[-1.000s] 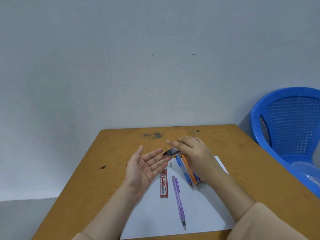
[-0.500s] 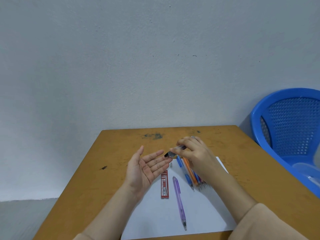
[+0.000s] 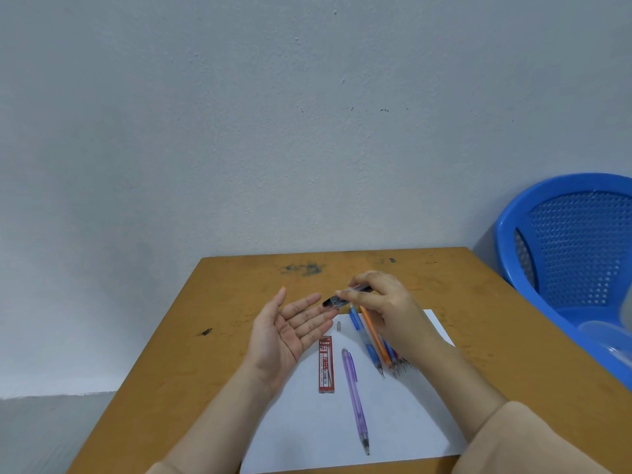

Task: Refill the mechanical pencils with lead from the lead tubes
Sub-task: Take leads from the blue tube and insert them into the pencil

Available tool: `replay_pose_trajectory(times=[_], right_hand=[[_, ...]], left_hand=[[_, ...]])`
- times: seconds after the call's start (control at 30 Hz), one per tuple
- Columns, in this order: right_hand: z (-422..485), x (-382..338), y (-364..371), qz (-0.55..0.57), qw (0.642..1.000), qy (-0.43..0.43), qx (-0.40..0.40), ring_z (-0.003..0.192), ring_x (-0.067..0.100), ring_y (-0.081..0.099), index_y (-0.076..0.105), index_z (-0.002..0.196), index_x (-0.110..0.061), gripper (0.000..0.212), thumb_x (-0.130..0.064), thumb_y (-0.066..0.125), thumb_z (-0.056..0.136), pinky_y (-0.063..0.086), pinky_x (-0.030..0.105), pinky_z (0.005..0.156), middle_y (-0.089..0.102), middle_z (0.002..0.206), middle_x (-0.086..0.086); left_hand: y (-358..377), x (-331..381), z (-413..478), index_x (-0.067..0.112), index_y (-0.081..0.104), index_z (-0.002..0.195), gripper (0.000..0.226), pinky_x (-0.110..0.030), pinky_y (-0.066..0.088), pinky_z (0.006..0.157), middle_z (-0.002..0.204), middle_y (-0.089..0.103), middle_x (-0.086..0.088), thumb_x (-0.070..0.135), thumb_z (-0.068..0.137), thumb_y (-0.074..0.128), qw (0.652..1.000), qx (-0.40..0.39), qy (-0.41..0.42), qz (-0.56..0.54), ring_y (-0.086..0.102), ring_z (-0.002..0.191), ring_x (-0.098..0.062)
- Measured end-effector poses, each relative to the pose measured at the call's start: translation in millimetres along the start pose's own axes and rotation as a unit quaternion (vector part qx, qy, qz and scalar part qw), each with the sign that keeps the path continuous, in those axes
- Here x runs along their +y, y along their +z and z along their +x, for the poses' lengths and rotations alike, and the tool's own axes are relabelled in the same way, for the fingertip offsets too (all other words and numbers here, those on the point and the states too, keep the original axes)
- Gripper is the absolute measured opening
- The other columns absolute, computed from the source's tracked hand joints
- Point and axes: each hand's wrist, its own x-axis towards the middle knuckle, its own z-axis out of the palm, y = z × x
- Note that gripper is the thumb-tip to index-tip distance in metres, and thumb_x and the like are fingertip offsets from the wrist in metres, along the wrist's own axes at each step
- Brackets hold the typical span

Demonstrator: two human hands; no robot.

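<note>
Against a bare grey wall, on a scuffed wooden table (image 3: pixel 205 336), a refill is getting under way. Fingers (image 3: pixel 352 295) of the right hand (image 3: pixel 386 309) pinch a clear lead tube (image 3: pixel 343 298). Over the past second they have curled in round it and tipped its dark end down, so it now hangs close over the fingertips (image 3: pixel 307 309) of the left hand (image 3: pixel 287 333). That hand has stayed palm up, fingers relaxed, holding nothing. No lead can be made out on the palm. The tilt suggests leads are about to be shaken out, so no pencil is yet being loaded. Just below, a small grey piece (image 3: pixel 339 325), perhaps a cap, lies on the white paper (image 3: pixel 307 432), near a red lead tube (image 3: pixel 326 366) and a purple pencil (image 3: pixel 355 398), both untouched. Blue and orange pencils (image 3: pixel 376 340) lie bundled beneath the right wrist. At right stands a blue plastic chair (image 3: pixel 564 251).
</note>
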Motion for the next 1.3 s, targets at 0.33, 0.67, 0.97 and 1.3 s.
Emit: replay_pose_trajectory(times=[0.33, 0.67, 0.97, 1.3], right_hand=[[0, 1, -2, 0.025, 0.999, 0.033, 0.006, 0.096, 0.025, 0.060, 0.070, 0.111, -0.017, 0.052, 0.017, 0.066, 0.071, 0.053, 0.039, 0.077, 0.064, 0.103, 0.007], [2, -5, -5, 0.033, 0.999, 0.029, 0.000, 0.097, 0.024, 0.060, 0.071, 0.110, -0.017, 0.049, 0.014, 0.066, 0.073, 0.052, 0.037, 0.078, 0.065, 0.103, 0.008], [3, -7, -5, 0.036, 0.999, 0.023, -0.003, 0.096, 0.025, 0.061, 0.071, 0.109, -0.018, 0.040, 0.004, 0.061, 0.077, 0.053, 0.039, 0.076, 0.065, 0.103, 0.008], [3, 0, -10, 0.047, 0.997, 0.058, 0.007, 0.095, 0.026, 0.060, 0.070, 0.111, -0.019, 0.044, 0.008, 0.057, 0.079, 0.055, 0.041, 0.074, 0.064, 0.104, 0.008]], left_hand=[[-6, -8, 6, -0.002, 0.065, 0.107, 0.031, -0.031, 0.058, 0.078, 0.098, 0.072, -0.018, 0.017, 0.083, 0.061, 0.980, 0.037, 0.141, 0.132, 0.070, 0.092, -0.030], [-8, -12, 6, 0.026, 0.074, 0.077, 0.019, -0.015, 0.050, 0.062, 0.079, 0.074, 0.005, 0.007, 0.076, 0.076, 0.892, 0.072, 0.249, 0.371, 0.068, 0.074, -0.007], [-7, -11, 3, 0.024, 0.076, 0.078, 0.015, -0.016, 0.050, 0.064, 0.080, 0.072, 0.007, 0.009, 0.076, 0.076, 0.867, 0.063, 0.267, 0.415, 0.067, 0.076, -0.007], [-10, -9, 5, 0.025, 0.075, 0.075, 0.018, -0.012, 0.047, 0.064, 0.078, 0.073, 0.007, 0.007, 0.077, 0.076, 0.862, 0.086, 0.283, 0.411, 0.065, 0.074, -0.002]])
